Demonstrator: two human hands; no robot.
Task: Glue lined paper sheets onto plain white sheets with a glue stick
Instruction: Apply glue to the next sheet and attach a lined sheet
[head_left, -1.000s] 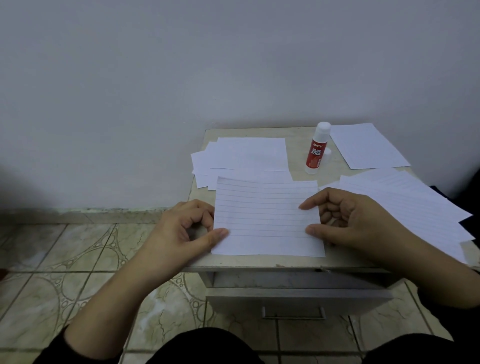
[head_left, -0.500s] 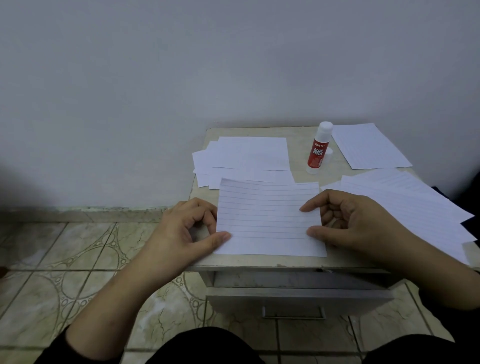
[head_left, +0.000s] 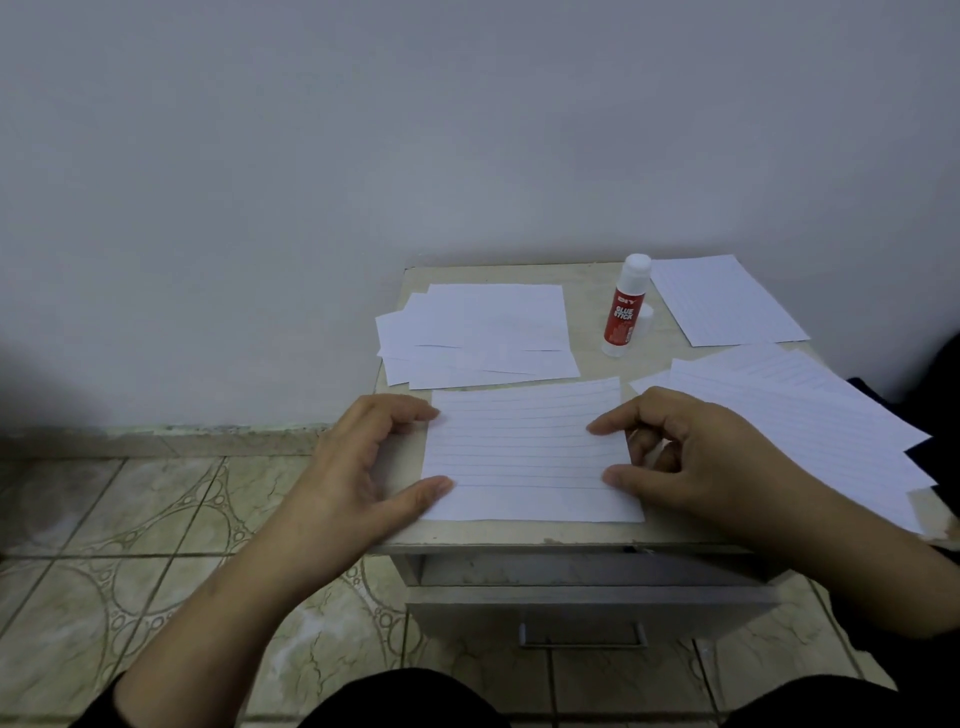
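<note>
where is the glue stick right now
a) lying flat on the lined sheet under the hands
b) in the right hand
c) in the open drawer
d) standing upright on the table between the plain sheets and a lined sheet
d: the glue stick stands upright at the back of the table, untouched, while the left hand and the right hand rest on the lined sheet in front.

I see a lined sheet (head_left: 530, 452) lying flat at the front of a small table (head_left: 592, 532), lower centre of the frame. My left hand (head_left: 363, 467) touches its left edge with thumb and index fingertip; my right hand (head_left: 691, 457) presses its right edge the same way, other fingers curled. Behind, a pile of plain white sheets (head_left: 483, 338) sits centre. A capped red glue stick (head_left: 623, 306) stands upright just right of it. More lined sheets (head_left: 810, 415) fan out at right, one lined sheet (head_left: 722, 301) apart near the wall.
</note>
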